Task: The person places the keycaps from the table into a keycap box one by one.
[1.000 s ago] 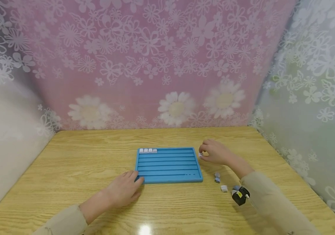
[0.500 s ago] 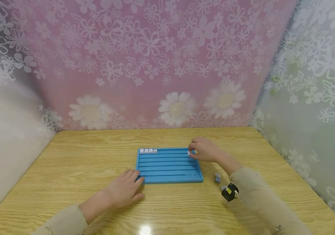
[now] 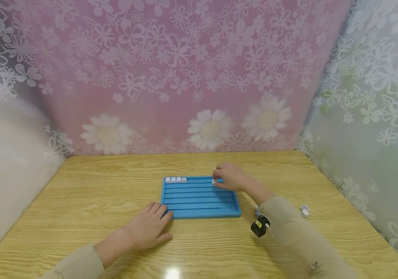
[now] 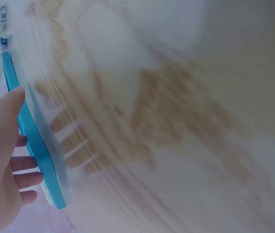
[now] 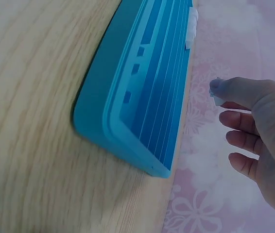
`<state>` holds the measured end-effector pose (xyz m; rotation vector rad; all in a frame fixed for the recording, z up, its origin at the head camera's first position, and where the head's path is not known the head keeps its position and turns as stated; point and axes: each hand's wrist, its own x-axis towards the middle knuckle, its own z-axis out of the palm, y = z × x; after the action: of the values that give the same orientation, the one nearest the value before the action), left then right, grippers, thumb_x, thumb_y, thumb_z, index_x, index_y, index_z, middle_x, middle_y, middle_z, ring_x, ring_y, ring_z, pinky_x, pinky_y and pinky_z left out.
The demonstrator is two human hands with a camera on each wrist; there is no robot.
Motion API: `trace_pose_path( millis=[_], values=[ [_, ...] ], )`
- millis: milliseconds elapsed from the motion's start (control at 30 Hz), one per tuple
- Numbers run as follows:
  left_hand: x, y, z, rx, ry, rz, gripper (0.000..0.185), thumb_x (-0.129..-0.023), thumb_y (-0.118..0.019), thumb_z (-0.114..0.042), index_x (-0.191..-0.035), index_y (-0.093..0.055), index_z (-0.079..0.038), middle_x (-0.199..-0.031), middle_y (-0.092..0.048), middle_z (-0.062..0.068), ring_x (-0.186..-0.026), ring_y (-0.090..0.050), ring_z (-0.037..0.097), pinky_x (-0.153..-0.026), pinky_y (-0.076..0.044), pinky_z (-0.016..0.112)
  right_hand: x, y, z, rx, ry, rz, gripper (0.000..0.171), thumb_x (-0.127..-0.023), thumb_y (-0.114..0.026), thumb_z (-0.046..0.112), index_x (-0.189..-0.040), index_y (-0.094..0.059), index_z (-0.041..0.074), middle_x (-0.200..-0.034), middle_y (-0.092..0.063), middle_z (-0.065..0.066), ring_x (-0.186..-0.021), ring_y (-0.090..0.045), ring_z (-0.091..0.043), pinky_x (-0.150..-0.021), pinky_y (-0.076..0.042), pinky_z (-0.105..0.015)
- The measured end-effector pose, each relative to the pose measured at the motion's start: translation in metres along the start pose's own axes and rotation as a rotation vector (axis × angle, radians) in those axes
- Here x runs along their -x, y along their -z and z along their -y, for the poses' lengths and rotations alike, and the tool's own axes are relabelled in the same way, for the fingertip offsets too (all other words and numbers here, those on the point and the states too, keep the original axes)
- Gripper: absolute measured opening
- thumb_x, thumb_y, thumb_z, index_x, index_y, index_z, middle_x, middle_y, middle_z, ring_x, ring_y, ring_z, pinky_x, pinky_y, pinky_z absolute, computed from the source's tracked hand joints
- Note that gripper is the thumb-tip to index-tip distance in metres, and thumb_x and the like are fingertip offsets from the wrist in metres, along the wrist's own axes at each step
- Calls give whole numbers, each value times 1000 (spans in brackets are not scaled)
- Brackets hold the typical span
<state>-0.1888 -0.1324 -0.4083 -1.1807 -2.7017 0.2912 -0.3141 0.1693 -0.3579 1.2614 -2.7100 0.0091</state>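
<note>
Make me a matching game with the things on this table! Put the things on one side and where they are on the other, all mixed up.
Things:
1. blue tray
2. row of white keycaps
3. left hand
4. right hand

Places:
A. pinching a small white keycap over the tray's far edge
B. resting at the tray's near left corner
C. in the tray's far left groove
D. in the middle of the wooden table

Pairs: 1-D, 2-C, 3-B, 4-A

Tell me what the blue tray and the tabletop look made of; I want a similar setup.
The blue tray looks like moulded plastic or silicone: uniform colour, rounded corners, matte ridges. The tabletop looks like wood or wood-grain laminate, with light grain lines and a glossy reflection near the front edge; which one cannot be told.
</note>
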Motion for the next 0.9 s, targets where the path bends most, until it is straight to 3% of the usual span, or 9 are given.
trace_pose_path(
  millis=[533, 900],
  values=[
    [0, -1, 3, 5, -21, -3, 56, -92, -47, -51, -127, -48, -7, -118, -48, 10, -111, -46, 25, -96, -39, 40, -40, -8, 17, -75, -62, 41, 19, -89, -62, 28, -100, -66, 13, -92, -57, -1, -85, -53, -16, -75, -45, -33],
    [0, -1, 4, 17, -26, 17, 55, -93, -47, -49, -128, -48, -7, -119, -49, 10, -113, -45, 24, -97, -39, 39, -63, -23, 21, -40, -116, 68, 21, -87, -65, 29, -99, -69, 13, -94, -59, -1, -88, -53, -17, -82, -44, -35]
  ],
)
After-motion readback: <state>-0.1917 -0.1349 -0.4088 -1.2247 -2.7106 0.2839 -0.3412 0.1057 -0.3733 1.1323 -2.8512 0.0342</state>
